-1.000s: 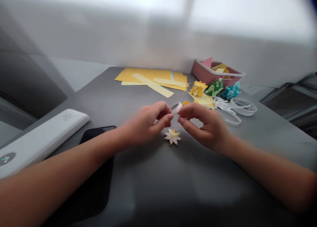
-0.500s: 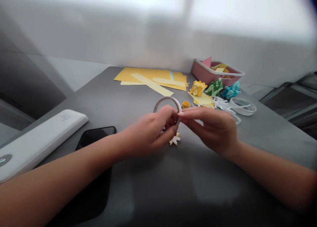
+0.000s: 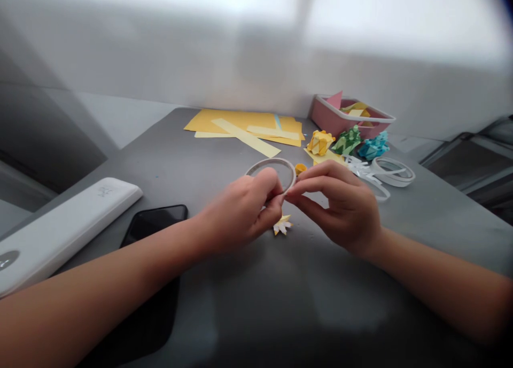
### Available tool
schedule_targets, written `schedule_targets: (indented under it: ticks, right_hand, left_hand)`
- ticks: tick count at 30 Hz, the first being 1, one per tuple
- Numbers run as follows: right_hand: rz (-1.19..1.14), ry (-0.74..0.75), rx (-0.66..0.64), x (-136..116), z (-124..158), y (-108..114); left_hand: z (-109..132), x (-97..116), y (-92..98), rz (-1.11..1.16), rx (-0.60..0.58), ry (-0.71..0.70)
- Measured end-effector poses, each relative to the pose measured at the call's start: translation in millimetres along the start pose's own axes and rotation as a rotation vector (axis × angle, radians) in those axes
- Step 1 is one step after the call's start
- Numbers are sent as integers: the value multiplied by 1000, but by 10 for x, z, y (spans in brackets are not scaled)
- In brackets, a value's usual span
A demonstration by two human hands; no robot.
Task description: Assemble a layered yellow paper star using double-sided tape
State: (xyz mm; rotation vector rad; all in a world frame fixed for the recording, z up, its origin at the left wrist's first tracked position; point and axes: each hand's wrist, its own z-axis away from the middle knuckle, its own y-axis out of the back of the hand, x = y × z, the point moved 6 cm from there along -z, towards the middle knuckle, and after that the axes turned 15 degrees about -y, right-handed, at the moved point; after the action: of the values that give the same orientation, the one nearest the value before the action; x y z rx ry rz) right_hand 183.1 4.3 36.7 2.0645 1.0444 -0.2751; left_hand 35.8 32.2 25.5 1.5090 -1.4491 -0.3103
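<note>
A narrow roll of tape [image 3: 289, 168] is raised over the table, its ring tilted. My left hand [image 3: 250, 210] is closed round its near side, thumb and fingers pinching the rim. At the ring's right edge my right hand [image 3: 340, 205] pinches with thumb and fingertips; whether it grips the rim itself or the tape's loose end is too small to tell. Just below the hands lies a small yellow-and-white pointed paper piece [image 3: 282, 225]. Behind the fingers sits a small orange paper coil [image 3: 300, 168].
Yellow paper sheets [image 3: 236, 121] and pale strips lie at the back. Yellow [image 3: 320, 143], green [image 3: 348, 141] and blue [image 3: 374, 146] folded paper pieces stand before a pink basket [image 3: 332, 116]. Another tape roll [image 3: 395, 178] is at right. A black phone [image 3: 158, 221] and white device [image 3: 68, 229] are left.
The tape roll has tipped from more upright to flatter. My left hand has turned with it, and my right fingers have shifted slightly down and left along its edge.
</note>
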Motion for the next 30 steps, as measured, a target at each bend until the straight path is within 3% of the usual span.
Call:
schedule_targets:
  ticks: [11, 14, 16, 19, 22, 24, 27, 30]
  right_hand:
    - [-60, -51, -73, -17, -3, -30]
    - [-68, -73, -53, 2, -16, 2]
    - [-80, -124, -26, 55, -33, 27]
    - [-63, -214, -96, 177, -53, -38]
    - [61, -341, -355, 335, -27, -234]
    - [123, -416, -508, 414, 11, -329]
    - [76, -508, -624, 460, 51, -380]
    - [15, -570, -658, 470, 73, -395]
  left_hand:
    - [-15, 47, 28, 66, 78, 97]
    - [-7, -47, 121, 33, 146, 146]
    - [10, -168, 208, -111, 183, 190]
    - [25, -357, 214, -442, 22, 221]
    - [71, -494, 90, -639, -241, 226]
    - [121, -531, 23, -678, -350, 250]
    - [154, -496, 14, -754, -372, 271]
    - [116, -413, 45, -749, -295, 242]
